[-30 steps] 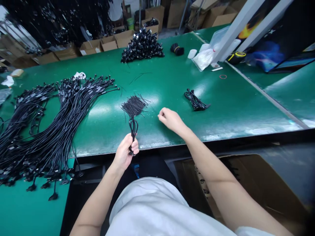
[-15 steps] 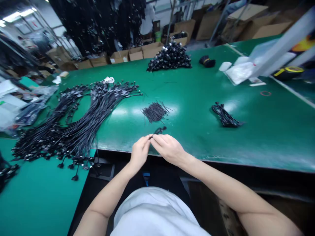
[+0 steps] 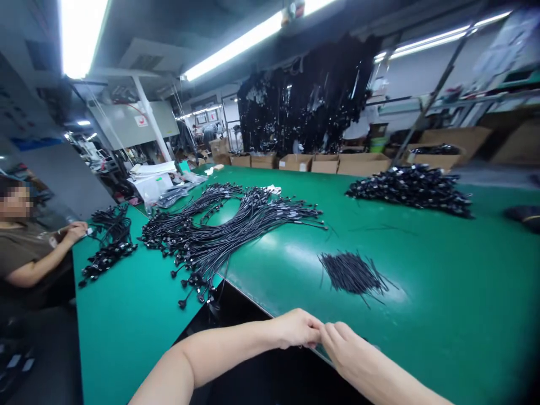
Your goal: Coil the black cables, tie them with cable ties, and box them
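Black strips (image 3: 352, 273) lie heaped on the worktop (image 3: 464, 281), beyond the left hand (image 3: 296, 328) and right hand (image 3: 343, 347), which meet at the fingertips, anything pinched hidden; a careless sweep could scatter the loose heap.

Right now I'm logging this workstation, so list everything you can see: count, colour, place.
Tabletops: two adjoining, green, ahead and left.
Thin strips: many, black, centre right.
Long cables: many, black, left of the strips.
Cable heap: one, black, far right.
Smaller cable pile: one, black, on left tabletop.
Dark bundle: one, right edge, blurred.
Papers: one stack, white, far left.
Cardboard boxes: several, brown, behind the tabletops.
Hanging material: uncountable, black, background.
Ceiling lights: several, white, overhead.
Co-worker: one, brown top, left edge.
Left hand: one, bare, at tabletop edge, fingers closed.
Right hand: one, bare, meeting the left; anything held is mostly hidden.
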Action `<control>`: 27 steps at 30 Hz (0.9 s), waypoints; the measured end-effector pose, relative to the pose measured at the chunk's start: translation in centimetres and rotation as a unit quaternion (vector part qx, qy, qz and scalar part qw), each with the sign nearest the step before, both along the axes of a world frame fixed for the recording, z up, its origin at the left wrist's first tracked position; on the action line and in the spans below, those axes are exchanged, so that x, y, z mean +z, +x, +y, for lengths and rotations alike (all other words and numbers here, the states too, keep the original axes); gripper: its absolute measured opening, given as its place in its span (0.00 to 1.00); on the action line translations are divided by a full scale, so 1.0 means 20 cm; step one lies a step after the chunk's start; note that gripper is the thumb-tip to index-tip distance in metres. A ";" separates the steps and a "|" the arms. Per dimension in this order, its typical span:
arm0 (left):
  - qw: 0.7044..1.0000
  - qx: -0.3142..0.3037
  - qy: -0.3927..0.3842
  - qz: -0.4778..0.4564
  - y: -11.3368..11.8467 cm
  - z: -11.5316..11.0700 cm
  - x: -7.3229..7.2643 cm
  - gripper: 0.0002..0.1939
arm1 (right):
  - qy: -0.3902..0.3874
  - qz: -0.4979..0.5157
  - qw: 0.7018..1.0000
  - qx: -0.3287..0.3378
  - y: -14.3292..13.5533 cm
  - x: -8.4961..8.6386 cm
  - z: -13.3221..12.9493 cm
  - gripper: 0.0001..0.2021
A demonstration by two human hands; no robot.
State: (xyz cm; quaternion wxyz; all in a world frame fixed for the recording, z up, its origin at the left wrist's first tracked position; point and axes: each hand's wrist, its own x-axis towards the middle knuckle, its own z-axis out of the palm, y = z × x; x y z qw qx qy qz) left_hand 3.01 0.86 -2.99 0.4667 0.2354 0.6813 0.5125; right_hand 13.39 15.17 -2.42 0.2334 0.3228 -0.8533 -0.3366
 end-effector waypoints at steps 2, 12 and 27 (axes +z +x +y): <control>1.000 0.001 0.010 0.021 0.00 0.02 0.00 0.07 | 0.002 0.016 0.999 -0.030 -0.02 -0.01 0.00 0.15; 0.997 0.038 0.063 0.034 0.02 0.12 -0.02 0.09 | -0.188 -0.051 0.944 -0.264 -0.09 -0.08 -0.10 0.13; 0.919 0.115 0.230 0.299 -0.01 0.22 -0.01 0.28 | -0.934 -0.245 0.203 -0.159 -0.10 0.03 0.08 0.09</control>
